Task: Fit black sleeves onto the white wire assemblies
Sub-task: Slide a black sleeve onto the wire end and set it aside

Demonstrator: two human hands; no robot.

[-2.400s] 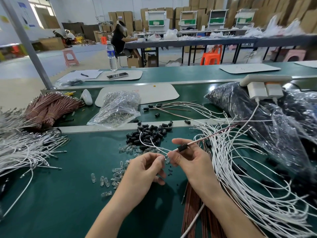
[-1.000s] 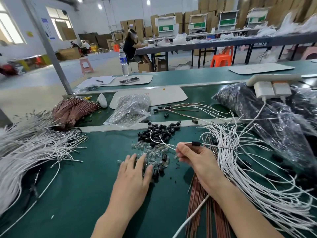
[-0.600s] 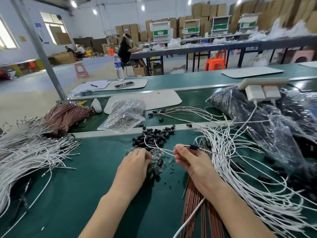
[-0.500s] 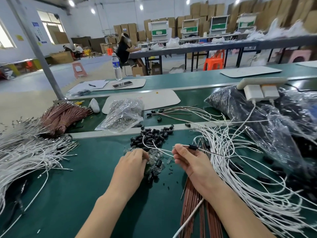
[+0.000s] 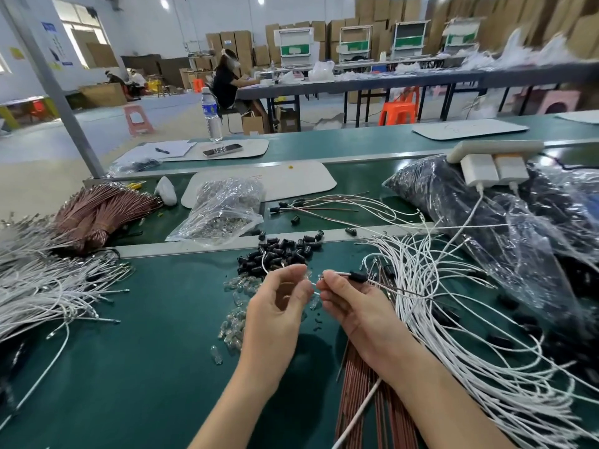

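My right hand (image 5: 353, 306) pinches a thin white wire, which carries a black sleeve (image 5: 358, 276) just past my fingertips. My left hand (image 5: 278, 306) is raised beside it, fingers curled round a small clear bulb, its fingertips almost touching the right hand's. The wire's loop passes behind my left hand. A pile of loose black sleeves (image 5: 278, 252) lies just beyond both hands. Clear bulbs (image 5: 235, 319) are scattered on the green mat below my left hand. A big tangle of white wires (image 5: 453, 306) spreads out to the right.
More white wires (image 5: 42, 286) and a copper-coloured wire bundle (image 5: 100, 212) lie at the left. Copper wires (image 5: 363, 403) run under my right forearm. A clear bag of parts (image 5: 223, 209) sits behind the sleeves, with black plastic bags (image 5: 486, 222) and a power strip (image 5: 492, 157) at the right.
My left hand has lifted off the pile of clear bulbs and come up next to my right hand. The right hand has kept its pinch on the sleeved wire.
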